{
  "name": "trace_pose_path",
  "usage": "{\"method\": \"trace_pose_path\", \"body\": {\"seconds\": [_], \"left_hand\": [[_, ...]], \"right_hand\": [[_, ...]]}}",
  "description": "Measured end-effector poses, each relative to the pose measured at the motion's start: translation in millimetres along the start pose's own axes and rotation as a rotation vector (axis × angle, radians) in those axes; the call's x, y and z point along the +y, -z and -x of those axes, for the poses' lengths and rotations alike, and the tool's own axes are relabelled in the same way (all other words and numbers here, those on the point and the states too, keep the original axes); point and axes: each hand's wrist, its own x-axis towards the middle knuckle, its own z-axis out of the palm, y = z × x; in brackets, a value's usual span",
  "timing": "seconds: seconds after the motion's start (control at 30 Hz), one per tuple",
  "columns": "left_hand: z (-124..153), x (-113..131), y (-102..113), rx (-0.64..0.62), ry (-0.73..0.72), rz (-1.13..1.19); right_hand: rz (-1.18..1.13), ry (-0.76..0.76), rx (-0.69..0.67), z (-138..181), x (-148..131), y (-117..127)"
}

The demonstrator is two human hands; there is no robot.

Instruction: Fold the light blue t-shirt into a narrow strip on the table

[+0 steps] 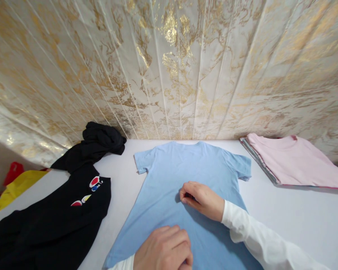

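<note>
A: Starting at the fingers: our right hand (202,199) is curling its fingertips (186,195) together, pinching a small fold of cloth at the middle of the light blue T-shirt (186,176). Our left hand (165,249) is lying knuckles-up on the lower part of the same shirt, fingers bent and close together; we cannot tell whether it is gripping fabric or only pressing it.

B: And the shirt is lying flat, back side up, on the white table (298,217), its collar end toward the gold-veined wall panel (169,67).

A: So we are judging the risk from there. If the right hand is lifting while the left is merely resting, the cloth is probably sliding and bunching, and the sleeves are pulling in crooked.

B: The black T-shirt (59,217) with the printed badge is sitting just beside the blue hem on the left. A sideways drag may be catching it.

A: The folded pink shirt (293,161) atop its stack is lying well apart on the right, so we are worrying less there.
</note>
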Motion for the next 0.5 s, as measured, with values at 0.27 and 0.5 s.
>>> {"method": "trace_pose_path", "body": {"seconds": [0.27,0.5], "left_hand": [[-1.3,2.2,-1.5,-0.007,-0.074,-0.196],[-6.1,-4.3,-12.5,0.170,-0.073,-0.192]], "right_hand": [[0.000,0.000,0.024,0.9,4.7,-4.3],[-0.006,0.009,0.037,0.9,4.4,-5.5]]}}
